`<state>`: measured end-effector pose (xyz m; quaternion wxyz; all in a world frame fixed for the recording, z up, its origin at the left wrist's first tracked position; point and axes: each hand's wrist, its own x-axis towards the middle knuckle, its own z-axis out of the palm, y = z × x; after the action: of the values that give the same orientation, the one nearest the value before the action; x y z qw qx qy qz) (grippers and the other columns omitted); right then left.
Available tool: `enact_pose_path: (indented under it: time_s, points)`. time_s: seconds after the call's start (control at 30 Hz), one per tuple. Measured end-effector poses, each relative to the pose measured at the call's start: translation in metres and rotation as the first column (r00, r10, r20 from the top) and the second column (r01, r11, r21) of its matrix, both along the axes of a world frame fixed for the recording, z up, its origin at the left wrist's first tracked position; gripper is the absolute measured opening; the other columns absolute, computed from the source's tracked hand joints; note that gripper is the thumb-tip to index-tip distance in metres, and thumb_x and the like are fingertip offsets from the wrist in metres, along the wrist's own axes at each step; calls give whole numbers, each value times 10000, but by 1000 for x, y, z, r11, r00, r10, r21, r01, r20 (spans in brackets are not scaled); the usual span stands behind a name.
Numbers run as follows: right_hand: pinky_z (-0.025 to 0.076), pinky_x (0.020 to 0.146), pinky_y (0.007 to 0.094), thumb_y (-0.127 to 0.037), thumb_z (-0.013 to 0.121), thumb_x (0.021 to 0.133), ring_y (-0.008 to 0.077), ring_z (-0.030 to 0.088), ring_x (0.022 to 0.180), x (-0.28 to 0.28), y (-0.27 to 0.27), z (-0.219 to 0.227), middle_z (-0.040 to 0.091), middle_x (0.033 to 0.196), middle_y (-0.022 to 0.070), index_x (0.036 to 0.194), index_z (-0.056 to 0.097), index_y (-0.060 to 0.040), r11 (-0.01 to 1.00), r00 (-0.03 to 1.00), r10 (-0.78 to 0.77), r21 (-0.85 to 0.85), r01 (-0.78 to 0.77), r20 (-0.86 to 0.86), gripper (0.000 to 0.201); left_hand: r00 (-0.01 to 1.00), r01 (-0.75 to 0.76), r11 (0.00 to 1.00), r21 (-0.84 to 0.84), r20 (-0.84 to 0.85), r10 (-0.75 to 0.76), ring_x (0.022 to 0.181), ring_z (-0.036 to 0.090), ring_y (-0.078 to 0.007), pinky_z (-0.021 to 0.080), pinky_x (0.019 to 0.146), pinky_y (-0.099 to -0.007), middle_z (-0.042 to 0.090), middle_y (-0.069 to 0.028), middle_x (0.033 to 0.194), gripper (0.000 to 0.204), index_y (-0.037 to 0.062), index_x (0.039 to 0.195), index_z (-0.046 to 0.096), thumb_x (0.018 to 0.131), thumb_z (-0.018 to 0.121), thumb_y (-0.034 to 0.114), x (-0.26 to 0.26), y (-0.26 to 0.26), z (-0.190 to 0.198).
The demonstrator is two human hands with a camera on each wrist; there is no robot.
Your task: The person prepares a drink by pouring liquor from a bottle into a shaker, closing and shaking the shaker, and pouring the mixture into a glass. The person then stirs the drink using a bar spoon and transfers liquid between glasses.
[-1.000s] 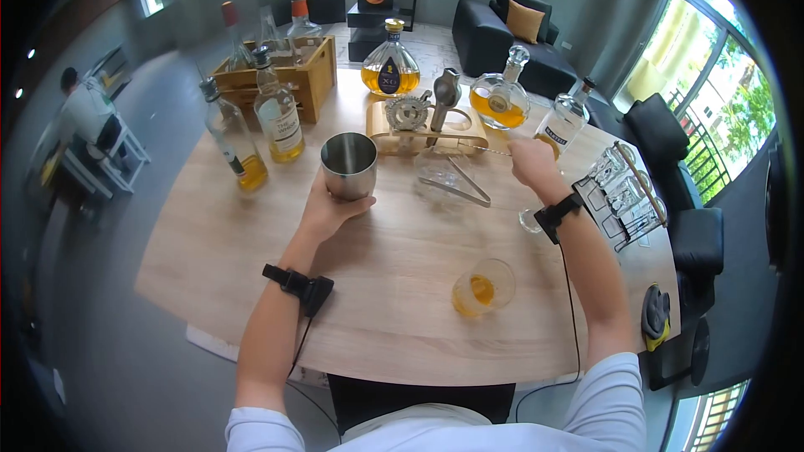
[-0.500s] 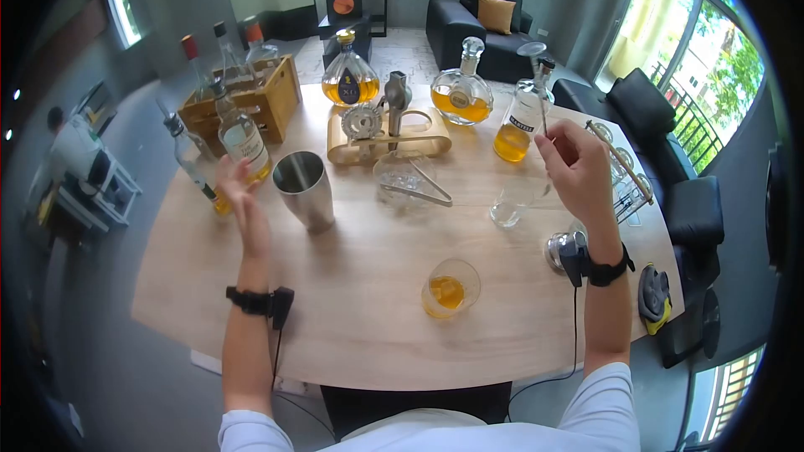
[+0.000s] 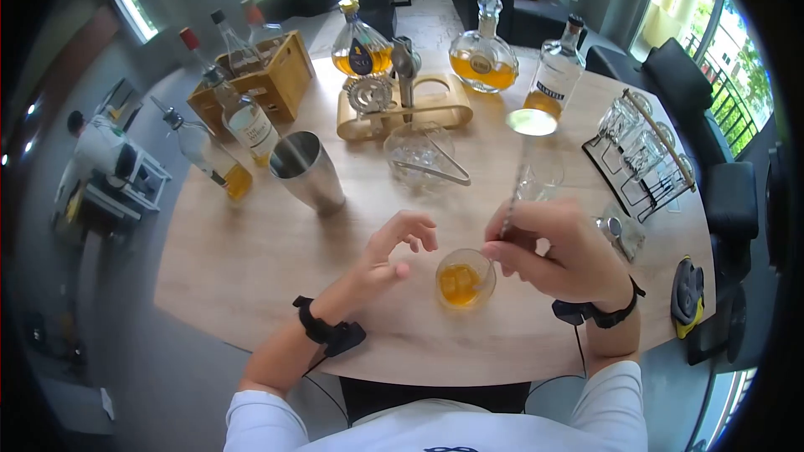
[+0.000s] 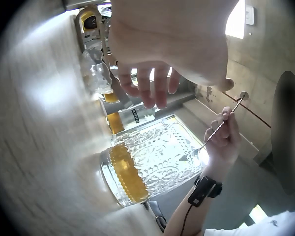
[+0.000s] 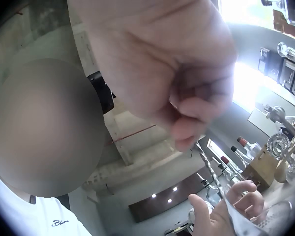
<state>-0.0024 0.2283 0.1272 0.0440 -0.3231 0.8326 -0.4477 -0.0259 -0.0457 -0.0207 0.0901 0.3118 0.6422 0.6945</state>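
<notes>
My right hand (image 3: 557, 251) pinches a twisted metal bar spoon (image 3: 509, 211) between thumb and fingers, over the right side of a patterned glass (image 3: 466, 280) with amber liquid. The spoon's disc end points up; in the left wrist view its lower end is at the rim of the glass (image 4: 157, 160). Left of the glass, my left hand (image 3: 381, 264) hovers with fingers loosely bent, holding nothing and apart from the glass. A steel shaker tin (image 3: 310, 176) stands on the table behind my left hand.
Beyond the hands are an ice bowl with tongs (image 3: 427, 155), a wooden tool stand (image 3: 452, 109), several bottles and a wooden crate (image 3: 285, 84). At the right are a glass rack (image 3: 645, 155), a jigger (image 3: 614, 226) and a grey-yellow object (image 3: 688, 297).
My left hand has let go of the shaker tin and moved right, beside the glass. My right hand has brought the spoon from the back right down to the glass.
</notes>
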Motion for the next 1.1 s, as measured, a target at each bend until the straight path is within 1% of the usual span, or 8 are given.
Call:
enact_pose_path:
  time_s: [0.13,0.3,0.4,0.63,0.7,0.83,0.9,1.1]
  points:
    - [470,576,391,-127,721,952,303,628,601,-9,-7,-15,628,684,107,954,646,-49,996,997,58,75,-54,-45,109,997,72,995,-63,34,-69,1121,625,-188,475,951,-362,661,-58,1166,847,77,1397,550,817,832,626,8,1,3]
    - [478,608,425,-106,714,937,347,638,673,-16,-11,-33,635,734,139,965,642,-50,992,989,114,58,-109,-97,96,994,108,917,-385,21,-108,1175,622,-206,479,982,-356,650,-64,1280,723,82,1374,597,762,939,259,15,-7,19]
    - [489,555,300,-45,731,947,187,667,598,-18,-12,-28,691,772,90,983,690,-33,989,981,124,97,-110,-148,55,993,114,924,-364,39,-108,1182,621,-202,482,981,-353,650,-68,1290,712,82,1364,608,764,942,270,13,-10,12]
    - [517,584,271,-75,685,1000,146,702,652,-19,-11,-29,713,771,66,988,709,-11,974,973,223,23,-225,66,70,986,145,932,-332,124,-109,1168,624,-192,485,978,-344,658,-58,1277,698,70,1353,614,767,942,263,8,-11,-4]
    - [463,577,400,-154,666,1003,324,619,610,-19,-8,-24,639,690,131,923,706,-33,968,957,249,2,-252,149,151,991,117,941,-317,100,-89,1158,624,-183,484,972,-331,666,-52,1256,692,70,1348,618,764,946,245,8,-12,-3]
    - [460,573,410,-163,660,1009,333,618,605,-21,-1,-16,612,651,133,897,704,-25,958,945,283,-9,-285,162,183,990,117,946,-302,116,-85,1184,616,-196,493,1013,-350,663,-66,1247,671,36,1328,611,755,935,167,5,-14,0]
    - [472,592,419,-139,646,1009,347,628,639,-18,2,-7,615,677,147,920,692,-24,965,982,165,190,-180,92,154,991,102,940,-326,114,-68,1172,623,-191,495,1011,-349,664,-68,1246,655,41,1318,618,756,933,158,5,-15,2]
    - [485,634,443,-91,647,985,383,633,716,-12,4,-9,639,769,160,990,651,-22,987,995,0,157,15,-99,69,993,95,919,-382,106,-59,1160,629,-186,499,1002,-342,664,-62,1242,646,52,1313,623,755,931,158,5,-14,6]
